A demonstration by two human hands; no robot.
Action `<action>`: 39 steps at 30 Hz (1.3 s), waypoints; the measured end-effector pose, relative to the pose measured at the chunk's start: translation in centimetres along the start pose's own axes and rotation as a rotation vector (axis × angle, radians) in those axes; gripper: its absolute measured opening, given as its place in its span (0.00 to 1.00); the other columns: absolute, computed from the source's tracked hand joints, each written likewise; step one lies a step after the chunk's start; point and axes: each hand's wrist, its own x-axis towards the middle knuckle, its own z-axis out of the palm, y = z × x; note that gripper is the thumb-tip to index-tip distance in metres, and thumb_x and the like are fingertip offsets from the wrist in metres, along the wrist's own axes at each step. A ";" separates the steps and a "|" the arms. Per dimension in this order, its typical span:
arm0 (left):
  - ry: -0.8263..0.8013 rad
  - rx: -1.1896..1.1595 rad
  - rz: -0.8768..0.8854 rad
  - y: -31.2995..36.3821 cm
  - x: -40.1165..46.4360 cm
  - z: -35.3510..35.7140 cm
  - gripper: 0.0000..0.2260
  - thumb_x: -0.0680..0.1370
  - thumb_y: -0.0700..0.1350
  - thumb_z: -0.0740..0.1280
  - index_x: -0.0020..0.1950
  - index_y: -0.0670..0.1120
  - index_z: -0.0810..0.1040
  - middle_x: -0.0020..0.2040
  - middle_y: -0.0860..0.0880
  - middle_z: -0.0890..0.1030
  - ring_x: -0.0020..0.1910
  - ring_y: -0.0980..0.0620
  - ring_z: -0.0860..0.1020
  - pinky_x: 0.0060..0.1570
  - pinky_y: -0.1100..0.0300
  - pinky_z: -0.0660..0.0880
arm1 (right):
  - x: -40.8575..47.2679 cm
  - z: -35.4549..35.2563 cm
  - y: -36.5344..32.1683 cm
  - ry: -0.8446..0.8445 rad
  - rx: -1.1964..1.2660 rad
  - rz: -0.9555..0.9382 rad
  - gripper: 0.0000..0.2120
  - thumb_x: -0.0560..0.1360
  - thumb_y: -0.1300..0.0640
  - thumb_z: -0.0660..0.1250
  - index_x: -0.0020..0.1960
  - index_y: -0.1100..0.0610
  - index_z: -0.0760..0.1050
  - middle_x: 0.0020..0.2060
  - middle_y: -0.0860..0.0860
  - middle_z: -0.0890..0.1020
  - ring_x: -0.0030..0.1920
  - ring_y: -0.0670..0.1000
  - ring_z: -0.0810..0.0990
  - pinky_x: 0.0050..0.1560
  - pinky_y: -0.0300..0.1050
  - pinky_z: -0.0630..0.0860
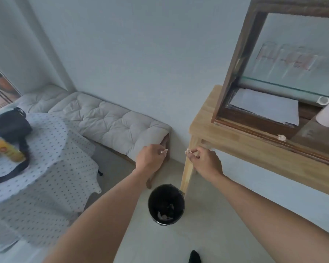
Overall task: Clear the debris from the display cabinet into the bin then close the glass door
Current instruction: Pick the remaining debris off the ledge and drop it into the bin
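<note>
Bin below; both hands pinch scraps, seemingly paper.

The head camera looks steeply down, close over the bin.

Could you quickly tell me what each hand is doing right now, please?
Left hand: pinched shut on a small debris scrap.
Right hand: pinched shut on another debris scrap.

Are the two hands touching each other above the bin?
Apart. The head view shows the left hand and right hand each pinching a scrap, with wall and floor visible between them, above the bin.
</note>
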 end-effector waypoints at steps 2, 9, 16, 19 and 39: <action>-0.013 0.009 -0.041 -1.8 -0.2 0.7 0.09 0.82 0.57 0.70 0.59 0.59 0.87 0.46 0.58 0.84 0.49 0.48 0.84 0.45 0.53 0.80 | 0.3 1.9 0.3 -0.035 -0.015 0.001 0.13 0.82 0.37 0.65 0.54 0.45 0.82 0.37 0.47 0.87 0.43 0.53 0.86 0.46 0.50 0.82; -0.071 0.025 -0.206 -7.7 -1.2 5.1 0.09 0.81 0.56 0.70 0.58 0.59 0.87 0.48 0.55 0.83 0.52 0.43 0.83 0.52 0.51 0.80 | 1.1 8.8 3.0 -0.165 -0.076 0.027 0.12 0.80 0.38 0.67 0.51 0.45 0.81 0.36 0.46 0.86 0.42 0.54 0.84 0.42 0.48 0.77; -0.144 0.031 -0.335 -12.9 -1.9 9.7 0.09 0.82 0.54 0.70 0.59 0.59 0.87 0.50 0.53 0.85 0.51 0.44 0.83 0.53 0.49 0.81 | 2.2 14.9 6.6 -0.306 -0.149 0.047 0.14 0.81 0.36 0.65 0.51 0.45 0.80 0.33 0.45 0.84 0.41 0.51 0.83 0.40 0.47 0.74; -0.166 0.023 -0.399 -14.7 -1.8 11.7 0.09 0.82 0.55 0.70 0.59 0.60 0.87 0.51 0.52 0.86 0.52 0.43 0.83 0.53 0.49 0.82 | 2.9 17.0 8.1 -0.374 -0.169 0.069 0.14 0.81 0.37 0.65 0.53 0.46 0.81 0.39 0.48 0.87 0.47 0.56 0.85 0.51 0.53 0.81; -0.320 0.071 -0.505 -28.7 2.1 32.9 0.13 0.83 0.53 0.68 0.67 0.59 0.84 0.55 0.52 0.87 0.55 0.43 0.84 0.50 0.52 0.79 | 8.8 35.9 25.1 -0.566 -0.380 -0.003 0.14 0.81 0.37 0.66 0.56 0.46 0.81 0.40 0.47 0.85 0.45 0.55 0.84 0.45 0.50 0.80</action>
